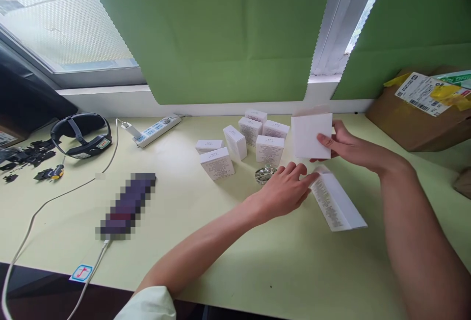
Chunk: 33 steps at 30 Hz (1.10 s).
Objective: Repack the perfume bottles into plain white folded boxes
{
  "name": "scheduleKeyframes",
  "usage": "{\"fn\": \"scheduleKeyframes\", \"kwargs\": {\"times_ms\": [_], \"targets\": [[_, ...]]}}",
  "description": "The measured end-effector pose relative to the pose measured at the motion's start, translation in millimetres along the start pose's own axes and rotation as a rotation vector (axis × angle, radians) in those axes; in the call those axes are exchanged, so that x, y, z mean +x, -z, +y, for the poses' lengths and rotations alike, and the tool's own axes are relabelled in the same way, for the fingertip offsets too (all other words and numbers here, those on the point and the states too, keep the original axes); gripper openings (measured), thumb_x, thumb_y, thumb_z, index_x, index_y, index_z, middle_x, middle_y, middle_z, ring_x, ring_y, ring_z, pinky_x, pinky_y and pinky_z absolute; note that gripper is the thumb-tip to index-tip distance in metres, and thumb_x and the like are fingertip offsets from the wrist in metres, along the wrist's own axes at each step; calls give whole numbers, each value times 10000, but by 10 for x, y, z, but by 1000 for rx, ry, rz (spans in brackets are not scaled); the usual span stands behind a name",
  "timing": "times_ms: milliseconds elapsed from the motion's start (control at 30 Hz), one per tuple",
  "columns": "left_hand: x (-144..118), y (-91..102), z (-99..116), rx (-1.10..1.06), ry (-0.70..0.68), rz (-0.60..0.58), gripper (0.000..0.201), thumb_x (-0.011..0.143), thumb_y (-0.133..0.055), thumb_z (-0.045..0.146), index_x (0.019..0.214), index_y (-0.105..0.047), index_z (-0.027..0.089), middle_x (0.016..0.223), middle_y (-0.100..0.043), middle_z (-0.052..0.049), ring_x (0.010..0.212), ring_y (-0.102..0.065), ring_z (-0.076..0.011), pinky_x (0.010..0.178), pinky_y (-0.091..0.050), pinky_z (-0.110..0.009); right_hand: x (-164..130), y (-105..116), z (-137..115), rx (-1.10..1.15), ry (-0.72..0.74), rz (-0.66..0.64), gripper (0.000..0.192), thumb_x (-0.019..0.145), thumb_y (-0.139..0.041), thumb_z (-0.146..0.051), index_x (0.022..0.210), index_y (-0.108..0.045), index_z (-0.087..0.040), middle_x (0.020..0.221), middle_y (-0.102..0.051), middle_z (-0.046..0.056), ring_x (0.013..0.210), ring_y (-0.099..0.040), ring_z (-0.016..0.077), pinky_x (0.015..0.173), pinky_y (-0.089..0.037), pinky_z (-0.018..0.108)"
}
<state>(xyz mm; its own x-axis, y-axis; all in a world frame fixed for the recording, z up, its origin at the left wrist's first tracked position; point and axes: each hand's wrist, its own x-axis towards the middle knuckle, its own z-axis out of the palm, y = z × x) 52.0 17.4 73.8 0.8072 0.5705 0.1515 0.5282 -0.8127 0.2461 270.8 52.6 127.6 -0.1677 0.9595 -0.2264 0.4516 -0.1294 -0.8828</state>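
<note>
My right hand (340,146) grips a plain white box (311,136) above the table, thumb on its near face and fingers behind. A pale flap stands up at the box's top. My left hand (285,192) is palm down with its fingers apart, the outermost fingertip at the upper end of a flattened white carton (336,202) with small print. Whether that finger presses on it is hard to see. Just beyond my left hand lies a round, shiny silver-coloured object (265,173), partly covered by the hand. Behind it stand several small printed white boxes (270,150).
On the left are a power strip (158,131), a black headband device (83,138), a screwdriver (57,172), black scraps (27,153) and a pixelated dark object (128,204) on a white cable (55,200). A brown cardboard box (408,119) sits at the right. Green blinds (228,35) hang behind.
</note>
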Motion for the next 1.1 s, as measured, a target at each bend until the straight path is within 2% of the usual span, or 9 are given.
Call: {"fn": "scheduleKeyframes", "kwargs": {"times_ms": [100,267,433,533,633,833,933,1000,1100], "targets": [[9,-69,46,-200,22,-66,477,1018,-384,375,1453,-363,182,1318,-508,-139,1156,-515,-256,949,-474,-418,75,6,74,44,-65,-23,479,882,-632,-534,1215,-338,-355,1102,-703,18,919,-735,271,836,-624,384],[40,-327,123,-655,218,-60,757,884,-538,653,1471,-314,231,1448,-426,-159,1334,-429,-308,1002,-475,-467,70,-45,35,51,-41,-38,483,876,-642,-519,1211,-336,-352,1176,-674,35,913,-737,278,651,-672,373],[66,-664,135,-711,247,8,594,830,-646,615,1237,-519,202,1359,-486,-148,1308,-433,-306,1032,-469,-480,58,-158,-43,100,35,-87,489,867,-670,-501,1196,-354,-325,1051,-700,33,846,-734,258,706,-665,405],[76,-737,126,-713,270,37,493,816,-687,567,1118,-572,195,1328,-488,-141,1293,-444,-317,1023,-489,-497,32,-207,-98,114,47,-166,438,896,-631,-515,1184,-357,-331,1088,-696,21,875,-728,246,773,-653,414],[85,-662,114,-798,203,120,394,804,-731,510,1008,-590,203,1321,-485,-136,1343,-418,-304,1050,-498,-466,-74,-184,-182,129,88,-185,395,911,-583,-558,1177,-380,-349,1145,-683,14,918,-717,247,764,-655,395],[97,-386,88,-926,119,209,361,805,-747,476,1054,-619,248,1257,-477,-77,1170,-563,-213,999,-540,-394,-383,70,-268,19,169,86,396,881,-579,-616,1207,-476,-417,1188,-661,-4,1111,-639,256,798,-630,304],[99,-283,51,-863,133,262,274,805,-763,388,988,-631,233,1234,-467,-74,1164,-547,-209,1003,-532,-386,-467,139,-278,-22,223,124,401,895,-562,-607,1242,-482,-424,1206,-645,14,1193,-588,261,849,-612,314],[100,-222,12,-795,167,274,239,838,-729,323,1037,-620,249,1255,-455,-74,1164,-534,-212,1000,-532,-405,-477,127,-286,-41,257,112,384,906,-550,-600,1238,-482,-420,1202,-640,14,1187,-588,257,894,-599,340],[101,-143,-56,-715,206,275,408,870,-677,252,1246,-532,315,1335,-426,-73,1232,-492,-237,1014,-520,-449,-418,76,-273,-68,300,76,374,917,-540,-595,1242,-468,-425,1244,-625,-13,1175,-596,241,972,-568,373]]}}
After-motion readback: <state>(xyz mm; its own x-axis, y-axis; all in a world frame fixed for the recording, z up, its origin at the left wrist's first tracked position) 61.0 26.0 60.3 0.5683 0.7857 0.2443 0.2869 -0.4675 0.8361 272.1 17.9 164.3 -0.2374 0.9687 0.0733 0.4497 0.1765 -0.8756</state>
